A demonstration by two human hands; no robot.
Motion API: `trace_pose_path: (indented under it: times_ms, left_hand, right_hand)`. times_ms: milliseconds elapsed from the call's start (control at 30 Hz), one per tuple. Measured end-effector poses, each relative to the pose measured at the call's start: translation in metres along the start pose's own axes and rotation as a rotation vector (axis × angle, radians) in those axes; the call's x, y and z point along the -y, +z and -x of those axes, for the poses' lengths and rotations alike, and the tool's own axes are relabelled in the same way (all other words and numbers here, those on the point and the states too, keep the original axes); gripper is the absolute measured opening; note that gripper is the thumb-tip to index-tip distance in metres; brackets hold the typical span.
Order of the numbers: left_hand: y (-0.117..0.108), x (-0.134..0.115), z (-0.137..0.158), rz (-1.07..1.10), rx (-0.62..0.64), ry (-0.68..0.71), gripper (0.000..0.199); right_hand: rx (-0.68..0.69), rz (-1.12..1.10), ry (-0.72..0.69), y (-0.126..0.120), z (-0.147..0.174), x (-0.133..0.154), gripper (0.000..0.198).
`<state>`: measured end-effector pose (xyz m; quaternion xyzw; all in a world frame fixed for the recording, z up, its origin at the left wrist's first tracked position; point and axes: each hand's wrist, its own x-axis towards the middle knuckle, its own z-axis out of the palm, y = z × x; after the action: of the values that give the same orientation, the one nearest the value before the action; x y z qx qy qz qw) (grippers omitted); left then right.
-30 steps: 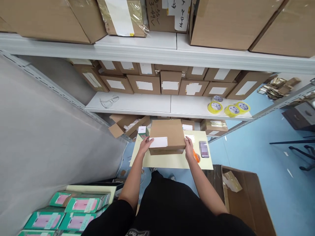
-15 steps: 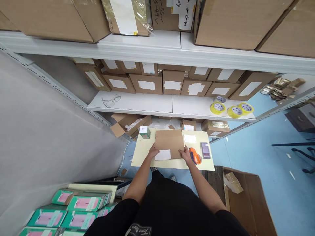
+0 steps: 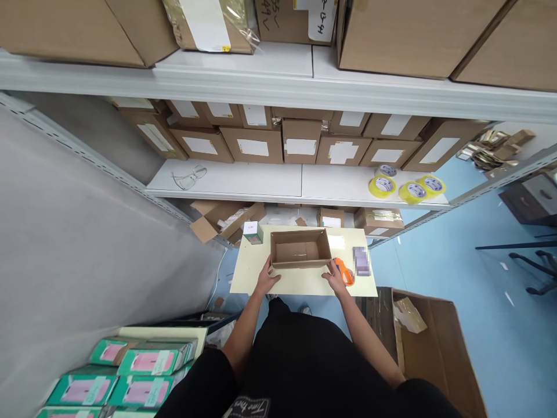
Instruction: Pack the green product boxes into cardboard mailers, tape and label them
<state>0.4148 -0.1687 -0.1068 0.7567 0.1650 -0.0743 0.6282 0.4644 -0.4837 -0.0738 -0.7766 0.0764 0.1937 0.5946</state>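
Note:
An open-topped brown cardboard box (image 3: 300, 262) sits on the pale yellow table (image 3: 300, 284), its opening facing up and nothing visible inside. My left hand (image 3: 266, 280) grips its near left corner, thumb spread toward the middle. At the near right corner my right hand (image 3: 334, 280) holds the box the same way. Close beside that hand lies an orange tape dispenser (image 3: 343, 270). A small white and green box (image 3: 253, 232) stands left of the cardboard box. To the right are a white label sheet (image 3: 336, 242) and a blurred purple item (image 3: 361, 261).
Behind the table, a shelf (image 3: 261, 181) carries glasses (image 3: 190, 177), yellow tape rolls (image 3: 383, 186) and a row of labelled boxes (image 3: 253, 146). An open carton (image 3: 217, 220) stands at the back left. Green-pink packages (image 3: 148, 361) lie lower left; a large carton (image 3: 435, 348) stands lower right.
The cardboard box has been tipped from showing a flat face with a white label to standing with its opening up. Both hands have shifted slightly with it, thumbs now spread.

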Motion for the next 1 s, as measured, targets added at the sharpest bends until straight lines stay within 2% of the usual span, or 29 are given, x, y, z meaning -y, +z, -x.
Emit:
trace_pose_path:
  times_ms: [67,133,200,267,333,400,467,533,633,767,833,933,1000]
  left_hand:
    - [-0.002,-0.011,0.002,-0.033,0.012,0.017,0.111]
    - [-0.007,-0.030,0.004,-0.084,-0.027,0.090,0.109]
    - [-0.011,-0.057,0.005,-0.169,-0.133,0.221,0.097]
    - [-0.011,-0.086,0.003,-0.278,-0.242,0.326,0.076]
    - [-0.006,-0.110,-0.005,-0.373,-0.195,0.401,0.053]
    - [0.001,-0.122,-0.016,-0.504,-0.070,0.451,0.043]
    - [0.006,-0.123,-0.026,-0.674,0.020,0.444,0.041]
    - [0.005,-0.113,-0.031,-0.840,0.070,0.381,0.040]
    - [-0.006,-0.094,-0.027,-0.981,0.171,0.270,0.048]
    - [-0.029,-0.077,-0.021,-0.991,0.313,0.114,0.078]
    - [-0.035,-0.072,-0.022,-0.976,0.358,0.065,0.093]
    - [-0.032,-0.060,-0.025,-0.999,0.385,0.067,0.110]
    - [-0.021,-0.050,-0.027,-1.040,0.330,0.099,0.115]
  right_hand:
    - [0.014,-0.018,0.004,-0.006,0.002,0.000,0.092]
    - [-0.034,-0.041,-0.030,-0.014,0.004,0.008,0.092]
    - [-0.118,-0.035,-0.126,-0.019,0.005,0.026,0.086]
    - [-0.153,-0.005,-0.252,-0.019,0.003,0.048,0.072]
    - [-0.095,0.034,-0.356,-0.014,-0.005,0.068,0.055]
    - [-0.021,0.111,-0.410,-0.008,-0.017,0.078,0.045]
    - [0.012,0.246,-0.419,-0.003,-0.029,0.076,0.041]
    - [0.014,0.395,-0.411,-0.003,-0.038,0.066,0.042]
    - [0.019,0.565,-0.414,-0.008,-0.041,0.046,0.056]
    - [0.054,0.765,-0.385,-0.013,-0.040,0.032,0.077]
    - [0.083,0.877,-0.317,-0.014,-0.042,0.026,0.091]
    - [0.139,1.000,-0.167,-0.013,-0.049,0.014,0.114]
    - [0.162,1.022,-0.117,-0.009,-0.054,0.005,0.125]
